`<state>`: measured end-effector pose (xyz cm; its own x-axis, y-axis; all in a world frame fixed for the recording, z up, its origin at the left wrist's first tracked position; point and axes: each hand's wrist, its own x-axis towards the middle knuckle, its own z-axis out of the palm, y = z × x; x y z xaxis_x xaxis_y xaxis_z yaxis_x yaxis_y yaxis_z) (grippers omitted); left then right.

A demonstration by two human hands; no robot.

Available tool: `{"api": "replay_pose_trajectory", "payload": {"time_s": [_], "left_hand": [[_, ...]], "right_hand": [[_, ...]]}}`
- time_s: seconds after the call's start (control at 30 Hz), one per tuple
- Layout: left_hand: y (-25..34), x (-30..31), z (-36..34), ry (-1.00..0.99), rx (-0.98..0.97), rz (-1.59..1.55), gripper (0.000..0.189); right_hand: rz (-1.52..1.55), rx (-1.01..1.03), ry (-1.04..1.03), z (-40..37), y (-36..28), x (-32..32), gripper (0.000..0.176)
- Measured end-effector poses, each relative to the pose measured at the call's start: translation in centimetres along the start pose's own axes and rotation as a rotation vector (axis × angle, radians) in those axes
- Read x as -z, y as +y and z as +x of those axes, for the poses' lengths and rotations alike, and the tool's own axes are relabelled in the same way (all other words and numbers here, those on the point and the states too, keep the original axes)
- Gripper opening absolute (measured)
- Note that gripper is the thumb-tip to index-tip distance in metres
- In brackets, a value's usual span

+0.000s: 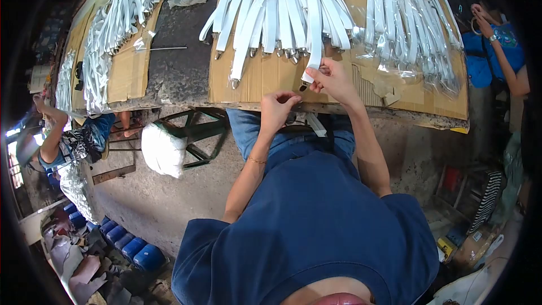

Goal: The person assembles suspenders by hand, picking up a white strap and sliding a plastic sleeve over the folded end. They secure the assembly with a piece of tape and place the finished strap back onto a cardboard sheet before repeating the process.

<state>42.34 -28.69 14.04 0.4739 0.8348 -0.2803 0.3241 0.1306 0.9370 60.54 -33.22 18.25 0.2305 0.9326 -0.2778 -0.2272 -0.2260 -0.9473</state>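
My right hand (333, 79) pinches the lower end of a white strap (314, 45) with a metal clip, at the front of a pile of white straps (276, 5) spread on a cardboard sheet (271, 76). My left hand (276, 108) hovers near the table's front edge with its fingers curled; whether it holds something small is not visible. A thin bracelet circles my left wrist.
More straps in clear plastic bags (412, 17) lie to the right, another heap (113, 17) on cardboard to the left. One person sits at the left (62, 135), another at the right (502, 51). A white sack (162, 149) and metal stool (197, 127) are under the table.
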Motion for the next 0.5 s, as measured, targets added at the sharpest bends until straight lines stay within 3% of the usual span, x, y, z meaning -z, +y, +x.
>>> {"api": "replay_pose_trajectory", "payload": {"time_s": [0.5], "left_hand": [[0.03,0.12,-0.23,-0.036,-0.022,0.087,0.015]], "right_hand": [[-0.161,-0.017,-0.022,0.47,0.00,-0.22,0.022]]}}
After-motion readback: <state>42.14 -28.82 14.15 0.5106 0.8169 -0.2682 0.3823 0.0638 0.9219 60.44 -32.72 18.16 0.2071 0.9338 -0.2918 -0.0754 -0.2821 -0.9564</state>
